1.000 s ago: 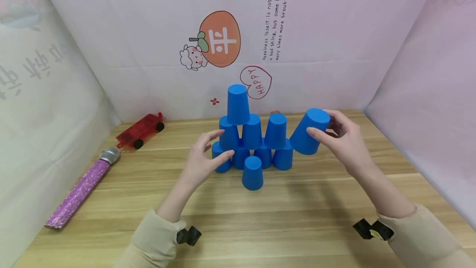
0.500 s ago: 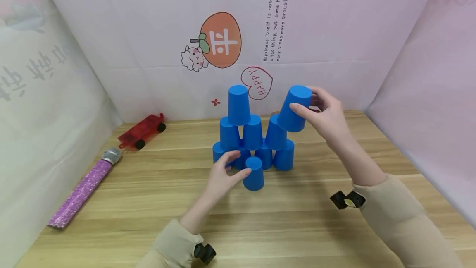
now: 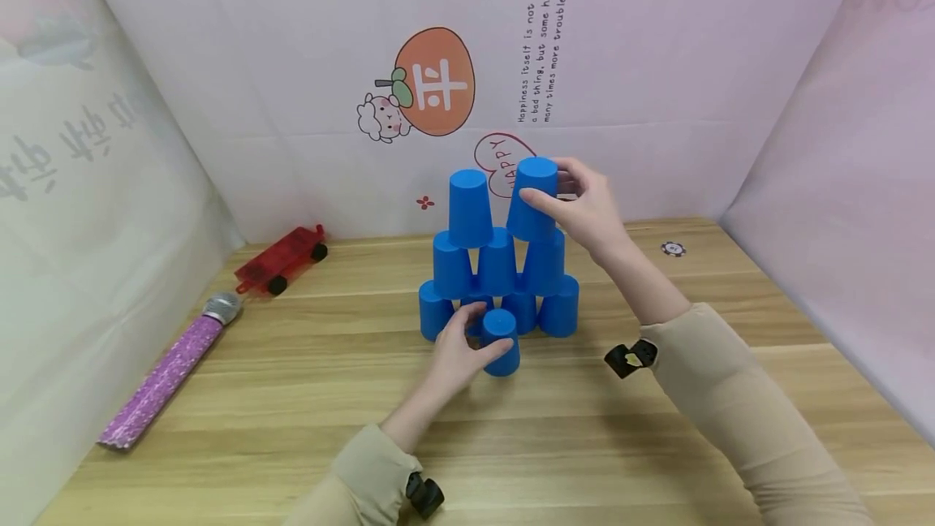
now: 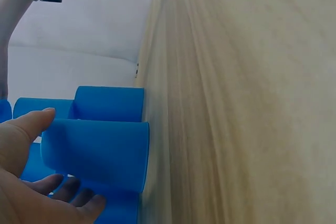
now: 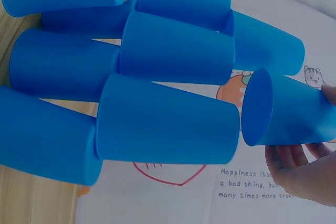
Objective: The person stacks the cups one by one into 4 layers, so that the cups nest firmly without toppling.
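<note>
My right hand [image 3: 590, 205] holds an upside-down blue cup [image 3: 534, 197], thumb at the front and fingers behind. In the right wrist view, the held cup's open rim [image 5: 257, 107] is close to the base of a second-row cup. Just left of it in the head view, another blue cup [image 3: 471, 209] stands on the second row, whose middle cup [image 3: 497, 266] rests on a row of several cups. In front of the stack stands a single blue cup [image 3: 502, 357]. My left hand [image 3: 454, 357] surrounds this cup loosely, thumb and fingers spread on either side.
At the left of the wooden table [image 3: 540, 453] lie a glittery purple microphone [image 3: 171, 372] and a red toy car [image 3: 281, 260]. A small round chip [image 3: 674, 249] lies at the back right. A printed white cloth [image 3: 621, 63] rises behind.
My right hand has lifted the cup and carried it left over the second row, turning it more upright. My left hand has moved right and down from the stack to the single front cup.
</note>
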{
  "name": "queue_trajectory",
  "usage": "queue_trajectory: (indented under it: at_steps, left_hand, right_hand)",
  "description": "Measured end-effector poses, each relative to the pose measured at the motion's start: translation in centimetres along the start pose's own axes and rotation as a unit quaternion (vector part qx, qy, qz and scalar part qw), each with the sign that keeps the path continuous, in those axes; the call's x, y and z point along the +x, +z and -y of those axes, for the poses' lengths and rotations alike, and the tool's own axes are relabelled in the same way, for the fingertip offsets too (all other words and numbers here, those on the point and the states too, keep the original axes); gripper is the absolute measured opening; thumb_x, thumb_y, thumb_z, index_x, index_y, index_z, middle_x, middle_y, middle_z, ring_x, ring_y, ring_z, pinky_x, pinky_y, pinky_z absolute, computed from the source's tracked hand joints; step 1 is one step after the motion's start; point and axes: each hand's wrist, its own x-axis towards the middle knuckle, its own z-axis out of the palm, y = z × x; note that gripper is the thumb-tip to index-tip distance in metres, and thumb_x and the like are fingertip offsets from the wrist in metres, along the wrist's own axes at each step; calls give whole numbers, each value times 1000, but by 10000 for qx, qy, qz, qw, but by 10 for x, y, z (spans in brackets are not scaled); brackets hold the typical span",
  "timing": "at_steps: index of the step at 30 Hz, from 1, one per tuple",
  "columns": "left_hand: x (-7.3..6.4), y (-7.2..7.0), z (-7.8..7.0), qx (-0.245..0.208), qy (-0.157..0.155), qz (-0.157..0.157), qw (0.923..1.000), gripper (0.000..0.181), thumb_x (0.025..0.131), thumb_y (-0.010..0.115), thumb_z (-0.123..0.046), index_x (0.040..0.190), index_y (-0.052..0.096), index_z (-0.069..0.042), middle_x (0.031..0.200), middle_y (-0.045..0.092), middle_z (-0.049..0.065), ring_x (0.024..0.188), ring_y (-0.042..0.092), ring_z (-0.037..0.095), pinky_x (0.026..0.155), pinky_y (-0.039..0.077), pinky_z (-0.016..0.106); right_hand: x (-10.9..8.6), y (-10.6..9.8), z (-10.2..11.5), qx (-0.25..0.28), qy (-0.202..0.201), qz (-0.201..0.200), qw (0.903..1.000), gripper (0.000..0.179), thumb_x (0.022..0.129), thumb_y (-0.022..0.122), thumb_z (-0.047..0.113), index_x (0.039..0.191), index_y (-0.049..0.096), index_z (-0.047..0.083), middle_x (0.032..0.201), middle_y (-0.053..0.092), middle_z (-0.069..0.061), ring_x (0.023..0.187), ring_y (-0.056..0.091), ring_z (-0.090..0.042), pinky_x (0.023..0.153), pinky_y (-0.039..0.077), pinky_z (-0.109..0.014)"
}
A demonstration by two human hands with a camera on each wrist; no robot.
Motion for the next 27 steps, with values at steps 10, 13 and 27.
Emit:
queue_trajectory:
  at_steps: [10,13,27]
  left_hand:
    - [2,6,3,167,-92,-40,9998,64,84,70,-32,136,43,-6,139,48,15,126,48,34,99,44,53]
    - [2,7,3,168,-85,-50,9998,64,84,70,-31,136,43,-5,138,48,15,125,48,34,99,45,53]
    - [5,8,5,76,-58,-118,9999,58,84,71,-28,131,47,-5,134,52,15,123,50,33,99,46,52]
  right_hand:
    - [2,11,-7,-49,-116,170,9998,55,85,67,39,130,52,10,124,59,-16,111,57,-31,97,46,-55]
    - [3,13,-9,-59,-74,163,9998,56,85,67,39,130,52,10,124,59,-16,111,56,-30,97,45,-55]
    - [5,15,-13,-59,-18,241,9997,57,85,66,40,131,50,11,124,59,-15,110,56,-29,96,46,-53]
